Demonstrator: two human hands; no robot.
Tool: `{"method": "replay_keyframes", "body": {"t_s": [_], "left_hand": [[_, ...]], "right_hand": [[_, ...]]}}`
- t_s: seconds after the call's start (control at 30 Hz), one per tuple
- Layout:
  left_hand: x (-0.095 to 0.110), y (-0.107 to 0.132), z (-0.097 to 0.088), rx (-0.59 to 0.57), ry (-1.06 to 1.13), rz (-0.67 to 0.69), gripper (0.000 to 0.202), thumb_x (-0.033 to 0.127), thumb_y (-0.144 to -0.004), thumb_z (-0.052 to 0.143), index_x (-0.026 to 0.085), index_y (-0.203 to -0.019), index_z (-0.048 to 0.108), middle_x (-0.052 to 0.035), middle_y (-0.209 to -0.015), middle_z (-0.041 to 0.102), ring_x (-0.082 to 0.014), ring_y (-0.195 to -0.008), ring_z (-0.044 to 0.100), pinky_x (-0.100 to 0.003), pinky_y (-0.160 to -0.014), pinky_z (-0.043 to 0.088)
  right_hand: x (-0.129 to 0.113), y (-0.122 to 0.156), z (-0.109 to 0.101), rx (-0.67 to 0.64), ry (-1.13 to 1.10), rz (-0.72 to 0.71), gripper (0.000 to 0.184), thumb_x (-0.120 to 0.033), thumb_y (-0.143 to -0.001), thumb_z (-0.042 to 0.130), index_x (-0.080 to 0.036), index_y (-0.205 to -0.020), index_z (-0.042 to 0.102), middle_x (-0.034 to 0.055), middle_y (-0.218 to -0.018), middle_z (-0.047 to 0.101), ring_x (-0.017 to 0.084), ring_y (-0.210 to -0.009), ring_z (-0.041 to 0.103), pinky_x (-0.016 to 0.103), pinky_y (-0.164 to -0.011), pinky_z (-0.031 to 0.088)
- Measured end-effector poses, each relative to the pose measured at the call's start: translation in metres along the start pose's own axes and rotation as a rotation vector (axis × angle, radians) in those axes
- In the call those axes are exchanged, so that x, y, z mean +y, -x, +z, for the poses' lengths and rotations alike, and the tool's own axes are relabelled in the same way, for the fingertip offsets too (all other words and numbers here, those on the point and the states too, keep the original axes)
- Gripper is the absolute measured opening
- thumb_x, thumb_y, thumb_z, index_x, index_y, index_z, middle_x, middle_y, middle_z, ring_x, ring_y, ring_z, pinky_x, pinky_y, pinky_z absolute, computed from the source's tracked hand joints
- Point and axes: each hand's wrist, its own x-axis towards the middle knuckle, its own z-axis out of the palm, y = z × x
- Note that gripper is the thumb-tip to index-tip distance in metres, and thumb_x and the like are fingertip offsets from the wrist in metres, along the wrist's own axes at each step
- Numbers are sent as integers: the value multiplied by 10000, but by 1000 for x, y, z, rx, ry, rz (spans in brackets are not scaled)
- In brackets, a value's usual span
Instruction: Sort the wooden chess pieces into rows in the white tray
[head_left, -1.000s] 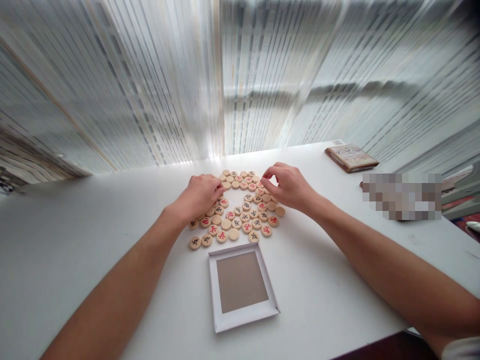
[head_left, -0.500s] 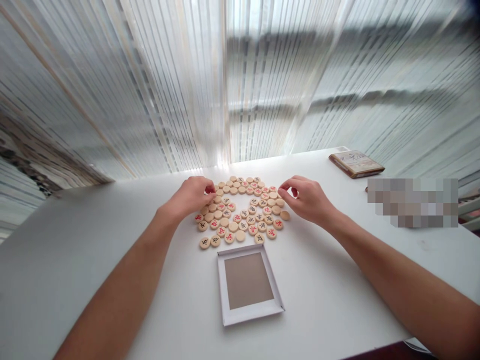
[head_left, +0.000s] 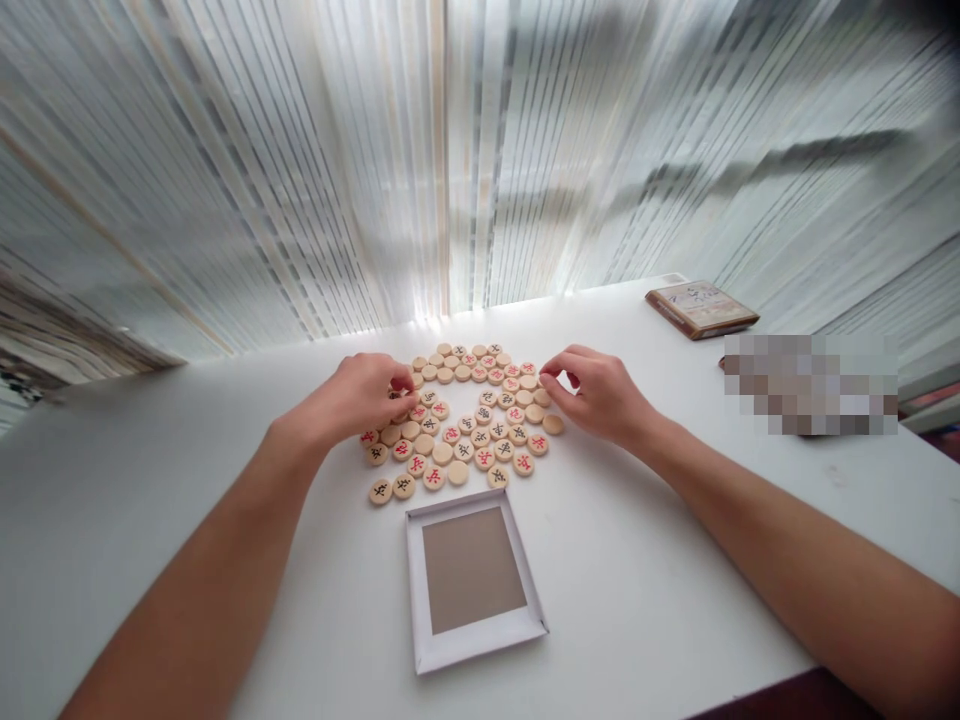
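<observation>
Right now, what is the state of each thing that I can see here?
Round pieces: lying flat, loosely grouped; some show red or black characters, some blank
Left hand: fingers curled, at the pieces' left edge
Right hand: fingers curved, at the pieces' right edge
White tray: open side up
Decorated box: lying flat, seems closed
Curtain: hanging down
Pixelated item: cannot tell

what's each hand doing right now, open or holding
Left hand: curled at the left side of the wooden discs; can't tell whether it holds one.
Right hand: curled at their right side; can't tell whether it holds one.
</observation>
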Motion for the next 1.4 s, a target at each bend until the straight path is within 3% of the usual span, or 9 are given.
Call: {"method": "replay_keyframes", "body": {"t_s": [0.23, 0.5, 0.6, 0.83, 1.1, 1.4], "left_hand": [[-1, -1, 0, -51, -25, 11, 268, 435, -847, 645, 235, -903, 814, -63, -998, 785, -250, -849, 733, -303, -653, 516], [4, -2, 8, 6, -41, 70, 216, 371, -857, 612, 226, -867, 772, -64, -921, 766, -244, -844, 699, -314, -704, 484], [2, -4, 11, 22, -48, 79, 201, 362, -861, 610, 220, -836, 751, -60, -885, 758, -237, -825, 682, -317, -714, 475], [1, -4, 14, 30, -40, 83, 179, 345, -852, 615, 218, -736, 667, -45, -788, 726, -208, -726, 633, -308, -641, 432], [8, -1, 12, 60, 10, 72, 250, 309, -864, 589, 209, -635, 587, -36, -675, 673, -177, -621, 569, -309, -591, 398], [0, -6, 15, 94, 64, 66, 259, 318, -915, 566, 218, -798, 774, -51, -713, 747, -211, -644, 660, -311, -592, 448]], "right_hand": [[-6, 5, 6, -125, -18, -45, 206, -242, -997, 647, -181, -1038, 840, 106, -997, 761, 226, -837, 729, 329, -724, 559], [-21, 10, 5, -234, 54, -74, 297, -195, -985, 624, -139, -1172, 847, 151, -1072, 744, 277, -931, 735, 392, -813, 611], [-26, 11, 1, -258, 94, -75, 296, -151, -944, 629, -143, -1140, 851, 148, -1080, 748, 284, -952, 728, 392, -818, 606], [-35, 12, -2, -282, 195, -78, 163, -211, -969, 671, -168, -1004, 824, 147, -1098, 745, 295, -970, 720, 406, -852, 582], [-31, 10, -1, -340, 296, -132, 135, -212, -1036, 653, -182, -1023, 784, 148, -1133, 741, 300, -1018, 708, 412, -896, 566], [-31, 9, 1, -355, 337, -169, 329, -253, -1128, 465, -137, -1014, 751, 188, -1190, 728, 335, -1029, 676, 494, -949, 561]]}}
